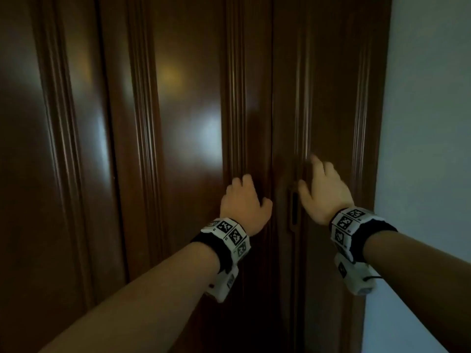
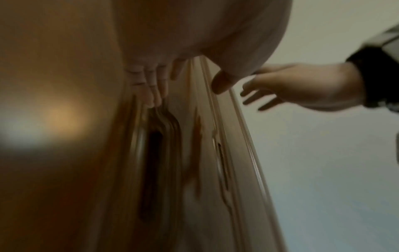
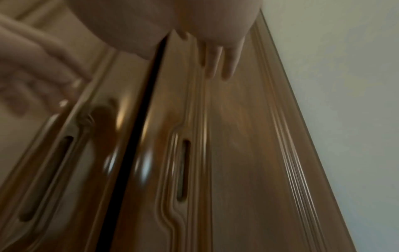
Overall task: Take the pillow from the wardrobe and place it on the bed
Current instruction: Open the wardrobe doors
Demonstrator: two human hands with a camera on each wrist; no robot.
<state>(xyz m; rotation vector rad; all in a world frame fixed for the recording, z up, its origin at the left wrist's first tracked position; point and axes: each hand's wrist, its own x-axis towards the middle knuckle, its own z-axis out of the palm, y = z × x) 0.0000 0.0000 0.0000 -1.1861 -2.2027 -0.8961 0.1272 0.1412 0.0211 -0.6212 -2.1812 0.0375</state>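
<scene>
The dark brown wardrobe [image 1: 178,123] fills the head view, and its doors stand closed. No pillow or bed shows in any view. My left hand [image 1: 243,200] reaches to the left door near the centre seam, fingers [image 2: 152,88] straight, just above a recessed handle slot [image 2: 153,170]. My right hand [image 1: 322,186] is spread open at the right door, fingers [image 3: 217,61] extended over the panel above and right of its handle slot [image 3: 183,170]. Neither hand holds anything. A thin dark gap [image 3: 134,136] runs between the two doors.
A pale wall [image 1: 428,123] borders the wardrobe on the right. More wardrobe door panels [image 1: 63,149] extend to the left. The right door's handle slot [image 1: 294,207] lies between my two hands. The wrist views are motion-blurred.
</scene>
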